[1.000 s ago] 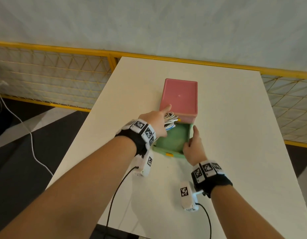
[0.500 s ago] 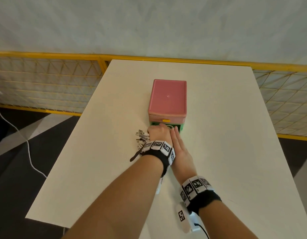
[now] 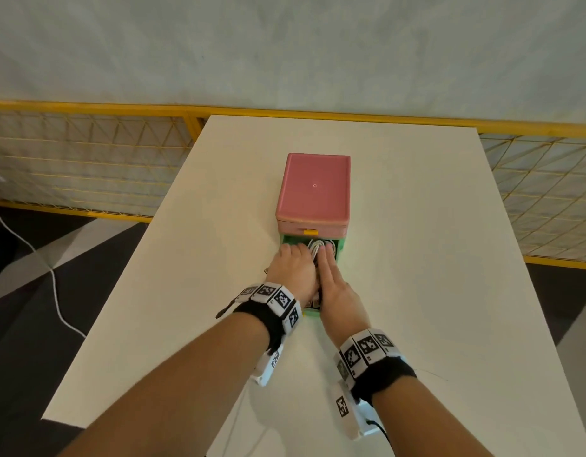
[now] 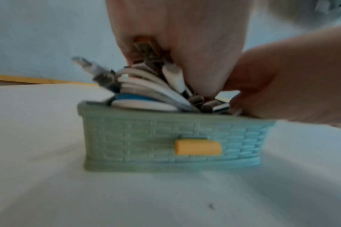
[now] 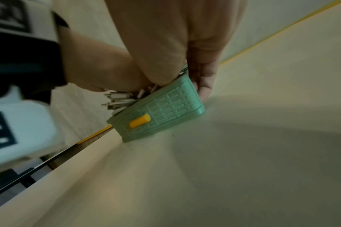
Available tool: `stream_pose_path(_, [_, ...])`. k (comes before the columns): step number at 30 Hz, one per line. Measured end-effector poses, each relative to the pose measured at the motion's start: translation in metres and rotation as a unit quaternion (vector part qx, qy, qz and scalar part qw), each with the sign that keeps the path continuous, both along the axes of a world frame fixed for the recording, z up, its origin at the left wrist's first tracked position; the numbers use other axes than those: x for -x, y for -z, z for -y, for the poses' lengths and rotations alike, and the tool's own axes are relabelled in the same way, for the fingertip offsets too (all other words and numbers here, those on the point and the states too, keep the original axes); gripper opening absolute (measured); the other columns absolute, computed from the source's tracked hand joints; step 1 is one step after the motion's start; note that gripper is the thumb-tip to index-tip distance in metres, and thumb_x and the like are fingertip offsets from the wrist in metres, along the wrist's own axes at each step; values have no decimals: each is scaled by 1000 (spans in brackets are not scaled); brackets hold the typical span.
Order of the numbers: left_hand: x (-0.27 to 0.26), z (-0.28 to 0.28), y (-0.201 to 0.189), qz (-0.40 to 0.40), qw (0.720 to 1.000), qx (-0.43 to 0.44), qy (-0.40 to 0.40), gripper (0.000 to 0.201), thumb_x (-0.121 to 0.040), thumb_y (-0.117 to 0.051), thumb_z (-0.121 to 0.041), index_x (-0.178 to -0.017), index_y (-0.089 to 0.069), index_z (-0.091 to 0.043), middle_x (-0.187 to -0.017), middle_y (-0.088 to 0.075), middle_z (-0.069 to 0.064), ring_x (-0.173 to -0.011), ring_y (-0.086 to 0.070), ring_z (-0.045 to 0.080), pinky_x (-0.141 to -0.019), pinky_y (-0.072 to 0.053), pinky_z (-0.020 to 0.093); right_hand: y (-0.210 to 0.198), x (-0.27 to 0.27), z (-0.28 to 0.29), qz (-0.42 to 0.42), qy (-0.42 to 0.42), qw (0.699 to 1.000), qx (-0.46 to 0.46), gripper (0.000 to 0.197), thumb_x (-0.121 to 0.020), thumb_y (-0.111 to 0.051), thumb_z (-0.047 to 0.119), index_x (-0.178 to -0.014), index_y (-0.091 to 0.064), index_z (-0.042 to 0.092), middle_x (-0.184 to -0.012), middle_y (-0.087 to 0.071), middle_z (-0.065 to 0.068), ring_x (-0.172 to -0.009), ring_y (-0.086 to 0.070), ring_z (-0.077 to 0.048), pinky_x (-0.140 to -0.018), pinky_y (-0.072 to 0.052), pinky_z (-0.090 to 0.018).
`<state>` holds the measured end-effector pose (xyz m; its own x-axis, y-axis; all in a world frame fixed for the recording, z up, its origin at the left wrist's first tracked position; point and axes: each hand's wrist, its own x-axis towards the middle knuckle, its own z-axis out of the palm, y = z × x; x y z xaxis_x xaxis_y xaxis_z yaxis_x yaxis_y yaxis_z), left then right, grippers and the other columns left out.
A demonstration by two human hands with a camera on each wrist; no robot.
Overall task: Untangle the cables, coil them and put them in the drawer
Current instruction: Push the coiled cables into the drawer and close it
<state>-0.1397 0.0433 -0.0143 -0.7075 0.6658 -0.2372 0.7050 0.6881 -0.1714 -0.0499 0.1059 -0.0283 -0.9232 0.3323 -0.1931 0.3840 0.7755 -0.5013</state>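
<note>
Green drawer (image 3: 338, 249) stands pulled out under the pink box (image 3: 314, 189) on the white worktop (image 3: 416, 258); left hand (image 3: 293, 272) and right hand (image 3: 337, 288) lie over it, coiled cables (image 3: 318, 247) between their fingertips. Left wrist view: cables (image 4: 146, 90) heaped above the drawer's rim, left fingers curled on them. Right wrist view: right fingers (image 5: 202, 76) extended, pressing at the drawer's (image 5: 165, 110) side.
</note>
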Motion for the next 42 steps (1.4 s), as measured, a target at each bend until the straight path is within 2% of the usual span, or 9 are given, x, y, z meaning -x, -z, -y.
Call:
stream_pose_path(4, [2,-4,0,4,1000,0,-22,35,-93,-34,-18,-119,-51,-3,-114,-61,12,-103,-54,26,-91,-42,34,-3,6,-3,38,-14,999,12,81,-91,-44,1,-150,7,18,-158,15,3,-103,-59,-25,-90,-49,-33])
stream_pose_path(10, [6,13,7,-19,998,-53,13,82,-90,-37,-51,-148,-20,4,-136,-50,15,-122,-46,29,-103,-32,36,0,9,-6,47,-24,999,11,78,-93,-45,6,-150,7,14,-159,14,-1,-107,-59,-29,-90,-49,-36])
stream_pose_path(14, [2,-3,15,-42,999,-35,-1,71,-83,1,-32,-130,-42,-1,-123,-57,13,-110,-52,27,-96,-39,34,3,4,-6,-8,-16,1000,19,87,-90,-46,2,-149,14,22,-158,17,4,-90,-63,-25,-77,-53,-33])
stream_pose_path(18, [3,-8,14,-34,999,-6,-9,39,-95,-26,-22,-123,-47,-5,-116,-58,11,-104,-54,25,-95,-40,35,5,5,-6,-13,-28,999,25,90,-90,-50,5,-147,15,28,-151,28,13,-85,-61,-23,-80,-53,-35])
stream_pose_path(21, [2,-9,10,-31,999,-15,-29,38,-95,-28,-25,-122,-48,-6,-117,-59,9,-107,-53,25,-96,-37,35,5,5,-8,-5,-26,999,35,89,-90,-50,7,-147,15,30,-148,29,17,-88,-62,-24,-82,-53,-37])
stream_pose_path(24, [9,8,-1,-8,999,-36,2,64,-90,-39,-48,-136,-38,-3,-127,-56,10,-115,-50,26,-101,-31,38,2,5,-9,13,-30,999,28,85,-91,-47,5,-149,11,28,-152,25,14,-98,-61,-28,-86,-51,-38])
stream_pose_path(28, [12,38,-7,67,995,-57,52,107,-84,-50,-69,-154,-3,-3,-142,-41,11,-130,-38,25,-103,-37,35,-2,8,-6,58,-26,998,9,81,-90,-42,0,-150,7,21,-159,12,2,-110,-57,-33,-91,-48,-41])
stream_pose_path(32, [5,35,5,15,998,-31,55,105,-88,-48,-65,-153,2,0,-140,-39,14,-128,-38,26,-102,-37,31,-2,10,-6,69,-38,997,-9,73,-93,-40,2,-151,3,14,-159,14,-4,-115,-54,-32,-96,-47,-41])
stream_pose_path(42, [7,21,0,65,997,-40,12,102,-90,-56,-55,-151,1,5,-145,-32,18,-131,-33,30,-108,-33,33,-8,7,-9,56,-70,996,-16,85,-90,-44,0,-149,14,16,-157,22,-5,-104,-59,-32,-86,-50,-38])
